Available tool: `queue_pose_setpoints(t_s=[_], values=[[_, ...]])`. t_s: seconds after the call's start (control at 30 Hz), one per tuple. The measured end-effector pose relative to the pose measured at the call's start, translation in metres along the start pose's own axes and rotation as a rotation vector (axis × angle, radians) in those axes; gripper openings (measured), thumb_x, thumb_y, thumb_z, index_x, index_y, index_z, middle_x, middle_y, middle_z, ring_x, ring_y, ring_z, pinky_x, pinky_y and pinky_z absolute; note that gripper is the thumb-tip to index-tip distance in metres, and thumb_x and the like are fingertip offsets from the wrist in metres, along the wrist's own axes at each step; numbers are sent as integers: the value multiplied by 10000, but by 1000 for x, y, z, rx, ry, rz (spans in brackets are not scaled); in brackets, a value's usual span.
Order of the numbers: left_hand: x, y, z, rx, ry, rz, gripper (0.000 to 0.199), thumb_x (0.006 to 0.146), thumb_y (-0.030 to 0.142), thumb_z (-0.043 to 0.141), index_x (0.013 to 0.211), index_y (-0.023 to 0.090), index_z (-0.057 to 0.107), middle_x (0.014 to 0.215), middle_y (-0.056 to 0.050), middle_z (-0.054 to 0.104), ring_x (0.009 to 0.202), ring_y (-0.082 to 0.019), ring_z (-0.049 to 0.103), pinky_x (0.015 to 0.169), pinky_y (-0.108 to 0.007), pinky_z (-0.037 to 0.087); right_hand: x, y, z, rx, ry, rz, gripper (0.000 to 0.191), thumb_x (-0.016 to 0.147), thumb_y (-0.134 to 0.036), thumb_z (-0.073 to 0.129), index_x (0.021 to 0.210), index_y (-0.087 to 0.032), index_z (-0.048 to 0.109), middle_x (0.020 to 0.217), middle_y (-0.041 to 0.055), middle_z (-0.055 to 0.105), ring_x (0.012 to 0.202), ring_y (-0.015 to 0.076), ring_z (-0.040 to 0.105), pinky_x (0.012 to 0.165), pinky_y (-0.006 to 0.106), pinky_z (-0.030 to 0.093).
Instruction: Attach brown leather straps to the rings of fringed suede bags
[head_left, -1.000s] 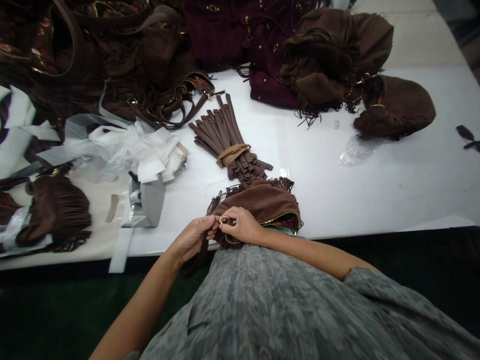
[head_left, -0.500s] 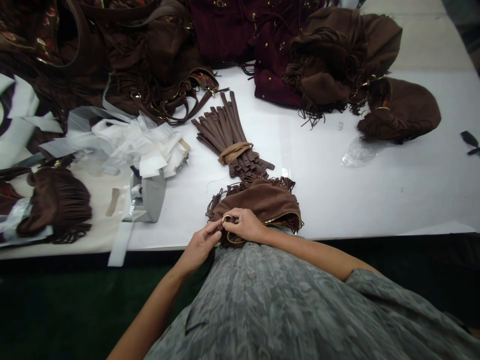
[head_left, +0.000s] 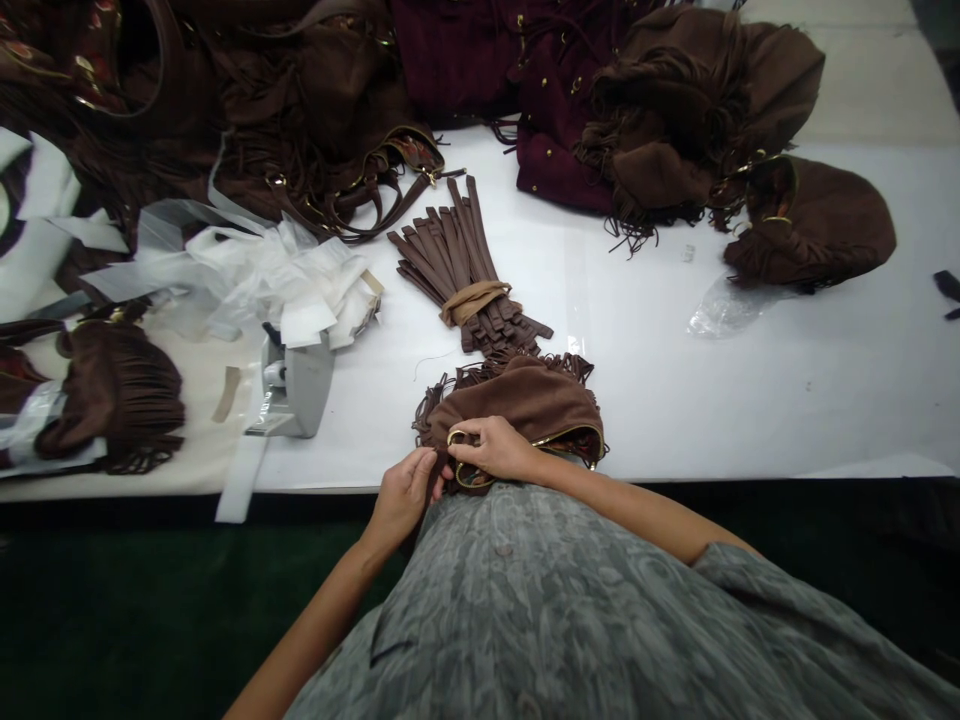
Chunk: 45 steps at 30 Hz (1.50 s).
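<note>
Fringed brown bag (head_left: 517, 400) is lying at six o'clock on the white table (head_left: 675, 400); the right hand (head_left: 491, 448) is gripping its gold ring (head_left: 451, 438), the left hand (head_left: 401, 495) is pinching brown strap (head_left: 439, 464) beside it. Steadying the ring is probably helping.

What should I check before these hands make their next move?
1. Left hand has the brown strap: ok, pinched in its fingers.
2. Right hand is at the gold ring: ok, fingers on it.
3. Strap goes through the ring: cannot tell, fingers hide it.
4. Fringed bag rests on the table: ok, near the edge.
5. Bag's zipper is closed: not ok, it gapes open.
6. Strip bundle is tied: ok, a tan band wraps it.
</note>
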<state>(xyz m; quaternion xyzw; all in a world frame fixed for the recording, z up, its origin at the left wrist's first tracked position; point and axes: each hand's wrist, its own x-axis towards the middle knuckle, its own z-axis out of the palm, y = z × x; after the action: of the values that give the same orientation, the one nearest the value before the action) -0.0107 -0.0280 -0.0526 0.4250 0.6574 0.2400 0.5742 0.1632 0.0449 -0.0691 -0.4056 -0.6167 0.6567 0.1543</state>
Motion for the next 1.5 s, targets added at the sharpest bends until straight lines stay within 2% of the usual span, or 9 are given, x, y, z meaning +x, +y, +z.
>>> queue_pose_setpoints(t_s=[0.2, 0.37, 0.5, 0.67, 0.87, 1.03, 1.23, 1.37, 1.5], values=[[-1, 4, -5, -95, -30, -88, 409, 922, 511, 424, 741, 175, 573, 508, 35, 512, 442, -111, 444, 460, -219, 362, -1, 4, -1, -4, -41, -47, 179, 858, -303, 574, 800, -145, 635, 706, -24, 592, 627, 98, 505, 575, 190, 343], [6, 9, -14, -142, -266, -162, 463, 892, 560, 447, 703, 156, 571, 489, 33, 499, 404, -84, 364, 420, -202, 273, -3, 1, -6, -19, -79, -76, 174, 872, -302, 568, 834, -145, 632, 743, -18, 601, 665, 108, 524, 614, 194, 361], [12, 10, -22, -6, -380, -101, 487, 902, 558, 428, 658, 157, 557, 477, 40, 461, 431, -85, 363, 445, -205, 263, -4, -4, -11, -46, -113, -106, 173, 876, -304, 581, 871, -142, 642, 770, -18, 604, 706, 114, 528, 638, 194, 364], [15, 7, -29, 73, -491, 25, 392, 921, 492, 439, 774, 158, 580, 625, 19, 529, 522, -100, 413, 503, -215, 330, -6, -6, -14, -85, -154, -137, 159, 887, -289, 583, 909, -147, 651, 793, -15, 625, 710, 118, 537, 648, 200, 373], [20, 10, -38, 190, -532, 74, 347, 919, 443, 441, 801, 166, 612, 668, -1, 576, 576, -128, 470, 544, -225, 368, -6, -10, -13, -189, -172, -192, 130, 887, -259, 608, 943, -149, 650, 909, 30, 673, 822, 150, 593, 765, 228, 411], [26, 22, -45, 263, -599, 115, 343, 917, 425, 440, 772, 168, 615, 641, 3, 554, 617, -148, 501, 607, -229, 389, -5, -11, -12, -277, -178, -243, 147, 897, -263, 605, 960, -136, 646, 928, 56, 674, 853, 165, 599, 786, 244, 418], [30, 28, -49, 248, -649, 122, 353, 915, 432, 444, 720, 171, 580, 637, 0, 538, 621, -147, 489, 622, -229, 389, -4, -11, -9, -338, -169, -227, 204, 891, -250, 622, 1054, -130, 640, 996, 88, 687, 927, 188, 611, 831, 264, 425], [31, 28, -50, 207, -629, 113, 376, 892, 484, 467, 716, 172, 584, 620, 4, 529, 613, -147, 474, 608, -231, 385, -3, -10, -7, -352, -152, -222, 216, 883, -248, 634, 1070, -141, 642, 1012, 97, 690, 942, 198, 614, 841, 280, 429], [30, 25, -49, 104, -613, 39, 405, 864, 522, 505, 696, 160, 577, 596, 13, 505, 569, -124, 434, 551, -223, 346, -4, -10, -7, -349, -138, -237, 206, 888, -253, 627, 1055, -134, 644, 977, 94, 695, 917, 196, 615, 834, 285, 434]])
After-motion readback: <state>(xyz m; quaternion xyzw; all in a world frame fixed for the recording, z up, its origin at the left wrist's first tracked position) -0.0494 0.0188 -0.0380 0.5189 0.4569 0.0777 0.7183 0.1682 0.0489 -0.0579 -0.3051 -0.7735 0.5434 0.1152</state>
